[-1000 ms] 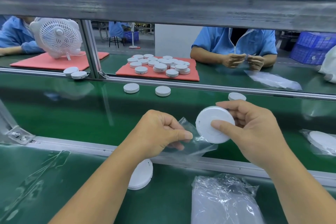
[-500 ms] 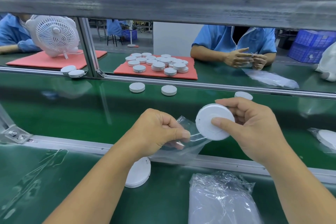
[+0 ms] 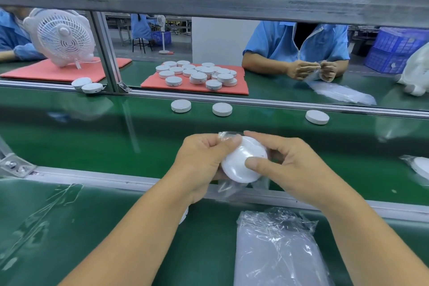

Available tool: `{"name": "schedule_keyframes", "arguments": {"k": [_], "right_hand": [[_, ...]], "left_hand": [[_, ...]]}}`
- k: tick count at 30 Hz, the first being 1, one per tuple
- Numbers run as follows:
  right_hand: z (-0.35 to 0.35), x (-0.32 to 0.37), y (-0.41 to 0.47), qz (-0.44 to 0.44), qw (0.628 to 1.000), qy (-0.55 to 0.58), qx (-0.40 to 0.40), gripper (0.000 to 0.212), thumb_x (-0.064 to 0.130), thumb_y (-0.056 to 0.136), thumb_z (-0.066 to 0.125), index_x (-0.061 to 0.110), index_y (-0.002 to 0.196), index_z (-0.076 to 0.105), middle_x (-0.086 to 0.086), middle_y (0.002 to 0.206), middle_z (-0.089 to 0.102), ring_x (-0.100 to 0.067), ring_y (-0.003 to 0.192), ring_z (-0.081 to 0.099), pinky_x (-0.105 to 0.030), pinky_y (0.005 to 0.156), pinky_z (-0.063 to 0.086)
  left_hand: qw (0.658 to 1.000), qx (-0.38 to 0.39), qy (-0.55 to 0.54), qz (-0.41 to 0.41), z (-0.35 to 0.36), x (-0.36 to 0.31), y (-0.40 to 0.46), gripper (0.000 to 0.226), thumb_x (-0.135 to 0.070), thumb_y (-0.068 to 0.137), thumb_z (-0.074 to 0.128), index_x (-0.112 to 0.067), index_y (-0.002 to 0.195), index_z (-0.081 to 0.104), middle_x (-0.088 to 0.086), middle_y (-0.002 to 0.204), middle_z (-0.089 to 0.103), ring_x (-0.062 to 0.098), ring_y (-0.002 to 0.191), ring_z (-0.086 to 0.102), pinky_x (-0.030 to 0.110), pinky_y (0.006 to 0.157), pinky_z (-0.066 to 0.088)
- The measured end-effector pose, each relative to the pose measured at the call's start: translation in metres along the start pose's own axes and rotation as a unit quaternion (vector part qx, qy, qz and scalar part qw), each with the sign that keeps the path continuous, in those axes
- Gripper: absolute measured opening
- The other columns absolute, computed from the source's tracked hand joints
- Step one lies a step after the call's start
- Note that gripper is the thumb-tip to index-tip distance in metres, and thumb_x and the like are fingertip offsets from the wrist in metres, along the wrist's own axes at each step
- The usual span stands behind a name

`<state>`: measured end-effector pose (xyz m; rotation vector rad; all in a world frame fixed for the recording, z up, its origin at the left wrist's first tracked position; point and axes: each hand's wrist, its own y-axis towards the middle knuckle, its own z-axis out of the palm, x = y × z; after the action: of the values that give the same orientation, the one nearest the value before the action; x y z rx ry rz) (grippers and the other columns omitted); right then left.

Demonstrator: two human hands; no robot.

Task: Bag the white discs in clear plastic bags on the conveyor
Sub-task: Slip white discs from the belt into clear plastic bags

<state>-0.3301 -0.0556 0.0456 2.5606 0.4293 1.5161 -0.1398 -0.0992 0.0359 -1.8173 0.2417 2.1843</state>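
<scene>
- The left hand [image 3: 202, 160] holds the mouth of a clear bag [image 3: 234, 187] over the green conveyor belt [image 3: 92, 144]; its grip is a pinch, thumb on the plastic at the top edge.
- The right hand [image 3: 292, 165] holds a white disc [image 3: 241, 161], thumb pressed on the face and fingers curled behind the rim; that grip is closed round the disc.
- The disc sits between both hands, tilted, with the plastic lying over and below it. How far inside the bag it sits cannot be told.
- No writing, brand or label can be read on the disc, the bag or the belt; the picture is too blurred for small print.
- Three loose discs [image 3: 222, 109] lie on the far side of the belt, well apart from each other.
- A stack of clear bags [image 3: 278, 251] lies on the near bench [image 3: 197, 251], just below the right wrist.
- A bagged disc [image 3: 417, 167] lies at the right edge of the belt.
- Across the belt, a batch of discs [image 3: 197, 74] rests on a red mat [image 3: 241, 90]; a worker in a blue shirt [image 3: 297, 42] handles plastic beside it.
- A white fan [image 3: 61, 37] stands on another red mat at far left.
</scene>
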Motion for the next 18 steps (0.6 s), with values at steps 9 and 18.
{"name": "schedule_keyframes", "arguments": {"k": [9, 18], "right_hand": [[-0.046, -0.081, -0.013, 0.275, 0.891, -0.029, -0.361, 0.030, 0.027, 0.088, 0.076, 0.011, 0.064, 0.069, -0.005, 0.066, 0.073, -0.026, 0.064, 0.075, -0.055, 0.076, 0.062], [-0.039, -0.086, -0.014, 0.188, 0.877, -0.277, -0.346, 0.033, 0.032, 0.096, 0.064, 0.013, 0.123, 0.068, -0.006, 0.126, 0.068, -0.029, 0.113, 0.061, -0.042, 0.096, 0.049]], "left_hand": [[0.856, 0.049, 0.515, -0.008, 0.032, 0.030, -0.011, 0.030, -0.055, 0.072, 0.087, -0.028, 0.081, 0.078, -0.012, 0.074, 0.076, 0.010, 0.073, 0.071, 0.030, 0.071, 0.061], [0.785, 0.156, 0.599, 0.007, 0.048, 0.031, -0.015, 0.026, -0.047, 0.071, 0.090, -0.029, 0.083, 0.076, -0.016, 0.076, 0.073, 0.010, 0.081, 0.070, 0.032, 0.082, 0.059]]}}
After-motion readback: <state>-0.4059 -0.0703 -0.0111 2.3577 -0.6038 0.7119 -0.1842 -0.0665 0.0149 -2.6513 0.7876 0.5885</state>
